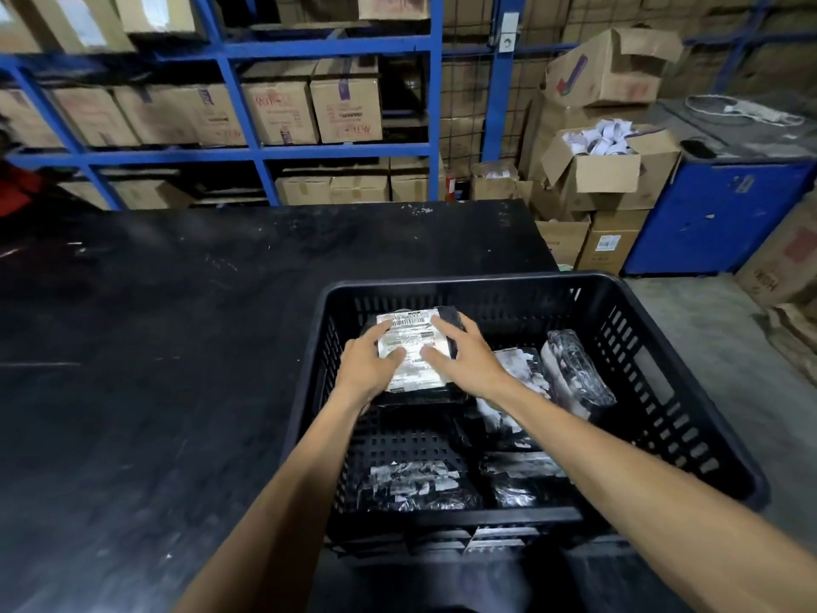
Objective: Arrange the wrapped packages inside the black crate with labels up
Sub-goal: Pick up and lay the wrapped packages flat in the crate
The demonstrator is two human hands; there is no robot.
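A black slotted crate [689, 391] stands at the right end of the black table. In its far left corner lies a black wrapped package [413, 342] with its white label facing up. My left hand [369, 369] rests on the package's left side and my right hand [464, 356] on its right side, fingers spread over the label. Several other wrapped packages lie in the crate: one tilted at the far right [574, 373], one in the middle [517, 391], and two near the front [411, 480], [521, 477].
The black table [154, 369] stretches left of the crate. Blue shelving [247, 152] stacked with cardboard boxes runs along the back. Open cartons [605, 170] and a blue cabinet [716, 214] stand at the right, beside a concrete floor.
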